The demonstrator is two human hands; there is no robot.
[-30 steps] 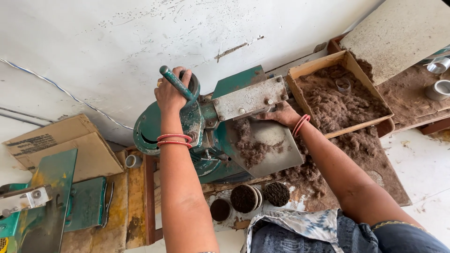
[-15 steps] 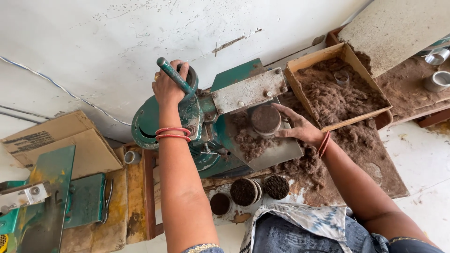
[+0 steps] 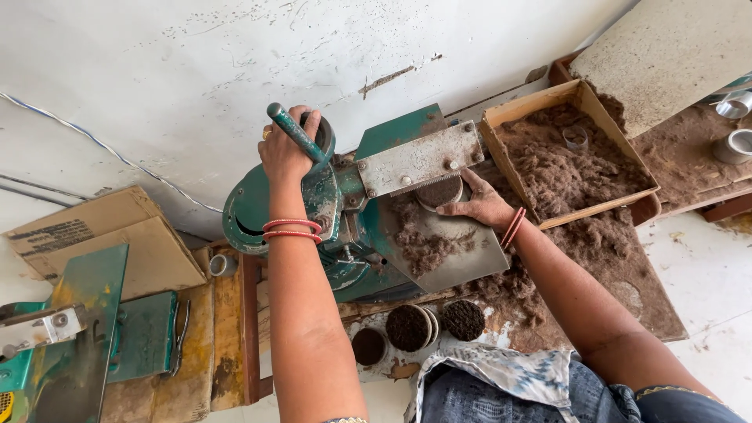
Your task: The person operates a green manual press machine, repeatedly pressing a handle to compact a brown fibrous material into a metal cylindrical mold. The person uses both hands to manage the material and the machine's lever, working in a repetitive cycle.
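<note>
Overhead view of a hand-operated green press (image 3: pixel 352 211) on a low wooden table (image 3: pixel 235 329). We see the left hand (image 3: pixel 283 153) clenched around the green lever handle (image 3: pixel 294 133), which stands raised toward the wall. The right hand (image 3: pixel 482 205) has its fingers closed on a round metal cup (image 3: pixel 439 192) packed with dark fibre; the cup sits directly beneath the grey steel head plate (image 3: pixel 419 160) of the press, resting on the sloping steel tray (image 3: pixel 462 258) that carries loose brown fibre.

Risk, as we judge it: the right fingers lie just beside the pressing head, so a pull on the lever before that hand is withdrawn could pinch them. A cup seated off-centre could also tip on the slope and spill its fill, and the loose fibre on the tray may let it slide.

Surroundings: an open shallow cardboard box (image 3: pixel 580 153), tan and rectangular, lies to the right of the press, heaped with the same brown fibre and holding a small clear ring. At left a flattened brown cardboard carton (image 3: pixel 102 235) leans against the white wall; it bears a dark printed panel on its upper face, which we do not transcribe. Three round filled cups (image 3: pixel 415 329) stand in a row at the table's near edge, close to the person's lap. A second green machine (image 3: pixel 63 337) occupies the lower left corner, and two shiny metal cups (image 3: pixel 732 125) rest at far right.
</note>
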